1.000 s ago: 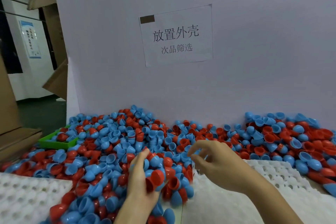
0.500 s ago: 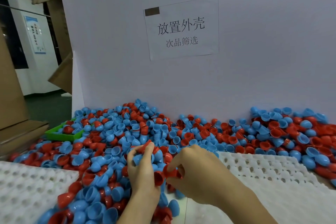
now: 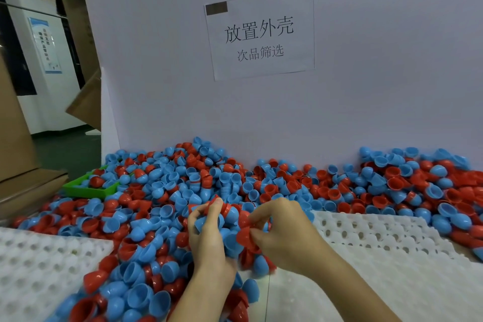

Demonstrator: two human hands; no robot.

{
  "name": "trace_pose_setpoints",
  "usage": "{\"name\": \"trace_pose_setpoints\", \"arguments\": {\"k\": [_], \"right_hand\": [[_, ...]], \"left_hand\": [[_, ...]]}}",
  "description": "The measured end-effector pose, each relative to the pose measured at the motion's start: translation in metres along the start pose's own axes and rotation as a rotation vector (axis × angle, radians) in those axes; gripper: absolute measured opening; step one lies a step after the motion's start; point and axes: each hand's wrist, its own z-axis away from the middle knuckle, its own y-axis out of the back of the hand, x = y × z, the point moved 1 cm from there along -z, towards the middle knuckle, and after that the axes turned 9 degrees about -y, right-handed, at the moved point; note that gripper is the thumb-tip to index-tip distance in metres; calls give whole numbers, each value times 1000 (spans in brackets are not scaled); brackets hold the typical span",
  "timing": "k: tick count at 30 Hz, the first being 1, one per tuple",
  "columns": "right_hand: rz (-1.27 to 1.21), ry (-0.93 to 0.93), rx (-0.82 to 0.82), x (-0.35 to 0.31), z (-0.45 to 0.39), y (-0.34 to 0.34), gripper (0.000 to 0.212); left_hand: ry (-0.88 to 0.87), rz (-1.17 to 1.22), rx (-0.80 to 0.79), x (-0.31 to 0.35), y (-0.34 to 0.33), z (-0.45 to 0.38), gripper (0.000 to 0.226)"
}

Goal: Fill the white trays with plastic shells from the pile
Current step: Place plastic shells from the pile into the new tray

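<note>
— Head view: what do the hands hold?
— The left hand [image 3: 206, 238] grips blue shells [image 3: 209, 222]. The right hand [image 3: 281, 236] pinches a red shell [image 3: 244, 236], over the pile [image 3: 162, 191] between two white trays [image 3: 379, 238].

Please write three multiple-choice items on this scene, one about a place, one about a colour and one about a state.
1. Where is the green tray?
A. Far left of the pile
B. On the right white tray
C. Under the paper sign

2. What colours are the plastic shells?
A. Green and white
B. Blue and red
C. Yellow and blue

3. What is the right hand doing?
A. Resting flat on a tray
B. Pointing at the sign
C. Pinching a red shell

Answers: 1 A, it sits at the pile's left edge, half buried. 2 B, only those two colours show. 3 C, its fingers close on the shell beside the left hand, which grips several shells.
</note>
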Motion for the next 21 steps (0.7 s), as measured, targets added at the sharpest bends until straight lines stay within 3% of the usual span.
{"name": "trace_pose_setpoints", "arguments": {"k": [6,11,17,21], "right_hand": [[-209,-51,-46,14,-8,24,11],[-281,-169,85,35,-10,59,18],[-132,-292,318,89,-15,104,20],[88,-324,295,110,-29,105,17]], "left_hand": [[9,58,-26,0,-2,-4,21],[39,90,-55,-1,-2,-4,26],[119,106,-163,-6,-2,-6,22],[154,88,-173,-8,-1,-5,29]]}}
